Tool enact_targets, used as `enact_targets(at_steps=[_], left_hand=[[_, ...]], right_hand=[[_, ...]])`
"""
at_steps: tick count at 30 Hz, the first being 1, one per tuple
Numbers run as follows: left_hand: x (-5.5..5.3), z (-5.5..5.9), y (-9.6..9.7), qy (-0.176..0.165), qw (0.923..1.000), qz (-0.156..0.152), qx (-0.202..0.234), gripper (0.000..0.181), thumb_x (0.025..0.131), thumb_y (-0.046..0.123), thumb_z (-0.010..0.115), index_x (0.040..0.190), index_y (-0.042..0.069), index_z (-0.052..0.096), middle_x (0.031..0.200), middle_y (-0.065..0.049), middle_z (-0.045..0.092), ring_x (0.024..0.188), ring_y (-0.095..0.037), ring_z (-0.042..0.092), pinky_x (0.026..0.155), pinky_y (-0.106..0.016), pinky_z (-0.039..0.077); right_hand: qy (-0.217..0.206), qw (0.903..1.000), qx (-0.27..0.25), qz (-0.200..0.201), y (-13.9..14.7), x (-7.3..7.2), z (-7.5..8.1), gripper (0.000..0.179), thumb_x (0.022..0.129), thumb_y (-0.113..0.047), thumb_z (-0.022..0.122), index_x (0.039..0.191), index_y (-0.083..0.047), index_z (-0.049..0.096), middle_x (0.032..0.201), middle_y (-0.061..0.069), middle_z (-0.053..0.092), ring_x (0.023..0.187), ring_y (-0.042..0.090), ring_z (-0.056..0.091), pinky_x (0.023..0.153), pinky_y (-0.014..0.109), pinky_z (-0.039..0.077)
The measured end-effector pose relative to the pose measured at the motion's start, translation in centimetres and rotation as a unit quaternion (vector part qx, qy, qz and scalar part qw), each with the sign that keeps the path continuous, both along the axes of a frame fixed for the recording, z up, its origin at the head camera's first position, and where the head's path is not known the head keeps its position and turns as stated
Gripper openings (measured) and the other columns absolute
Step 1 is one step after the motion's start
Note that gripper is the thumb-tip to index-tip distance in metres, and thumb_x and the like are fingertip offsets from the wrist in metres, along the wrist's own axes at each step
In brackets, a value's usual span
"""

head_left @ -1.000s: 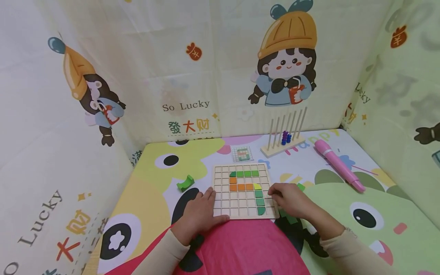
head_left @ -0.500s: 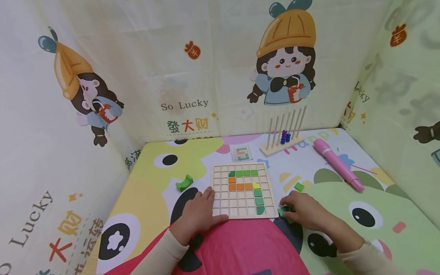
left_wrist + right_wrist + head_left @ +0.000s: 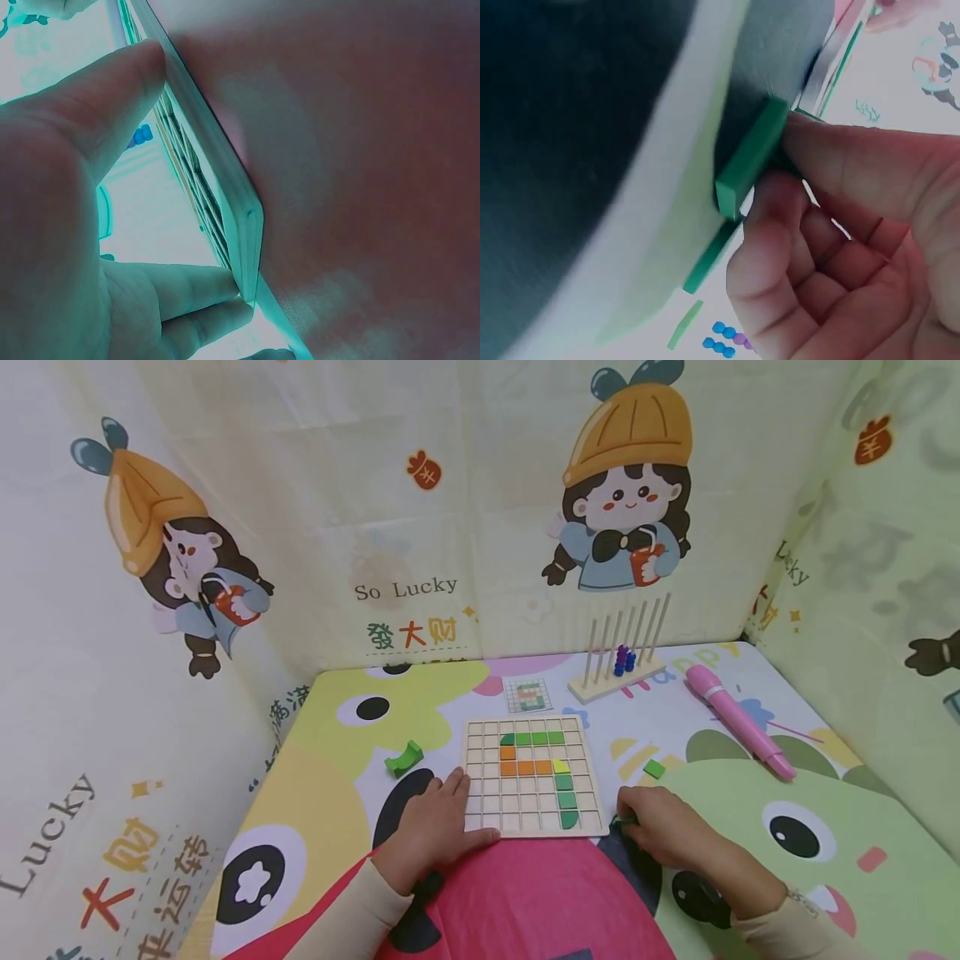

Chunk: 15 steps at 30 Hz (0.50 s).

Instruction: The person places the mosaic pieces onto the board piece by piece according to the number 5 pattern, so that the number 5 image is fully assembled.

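My left hand [image 3: 438,818] steadies a wooden grid board [image 3: 491,806]. In the left wrist view its straight thumb [image 3: 139,71] touches one edge and its fingertips reach another edge by the corner. On the board, green, orange and yellow tiles form a bent line. Right of the board, low over the mat, my right hand [image 3: 667,827] pinches a dark green tile [image 3: 754,157] between thumb and forefinger, as the right wrist view shows. Close below that tile lies another dark green tile [image 3: 711,259]. A lighter green tile [image 3: 654,769] lies beyond the right hand.
A green arched block [image 3: 405,759] lies left of the board. Behind it are a printed pattern card [image 3: 528,694] and a pegged wooden stand [image 3: 615,685] with blue and purple beads. A thick pink pen-shaped object [image 3: 738,718] lies at right. Printed cloth walls enclose the table.
My right hand has moved from the board's right edge outward and toward me, down to the dark green tiles, and now pinches one. The left hand has stayed on the board.
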<state>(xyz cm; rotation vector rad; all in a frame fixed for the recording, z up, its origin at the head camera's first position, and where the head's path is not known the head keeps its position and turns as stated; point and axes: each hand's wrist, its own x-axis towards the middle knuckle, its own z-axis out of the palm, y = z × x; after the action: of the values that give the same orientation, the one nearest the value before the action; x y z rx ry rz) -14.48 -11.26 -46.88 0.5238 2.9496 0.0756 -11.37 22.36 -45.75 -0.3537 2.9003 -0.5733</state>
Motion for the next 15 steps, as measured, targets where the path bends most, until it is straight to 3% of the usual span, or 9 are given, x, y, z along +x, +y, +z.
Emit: enact_targets(at_steps=[10,15], left_hand=[[0.0,-0.1,0.0,0.000,1.0000,-0.002,-0.001,0.108,0.082,0.078,0.065,0.159,0.006,0.041,0.163,-0.012,0.043,0.137,-0.037,0.050,0.089,-0.047,0.060],[-0.1,-0.2,0.0,-0.001,1.0000,0.001,-0.001,0.108,0.081,0.079,0.065,0.159,0.007,0.041,0.163,-0.012,0.043,0.138,-0.037,0.049,0.089,-0.047,0.060]], right_hand=[[0.093,0.9931,-0.054,0.048,0.6,-0.5,1.4,0.013,0.089,-0.007,0.079,0.101,-0.011,0.076,0.087,-0.007,0.071,0.075,0.005,0.058,0.067,0.029,0.052],[0.078,0.9927,-0.076,0.053,-0.4,-1.1,1.9,0.010,0.094,-0.009,0.073,0.103,-0.011,0.078,0.089,-0.007,0.072,0.075,0.005,0.057,0.068,0.028,0.052]])
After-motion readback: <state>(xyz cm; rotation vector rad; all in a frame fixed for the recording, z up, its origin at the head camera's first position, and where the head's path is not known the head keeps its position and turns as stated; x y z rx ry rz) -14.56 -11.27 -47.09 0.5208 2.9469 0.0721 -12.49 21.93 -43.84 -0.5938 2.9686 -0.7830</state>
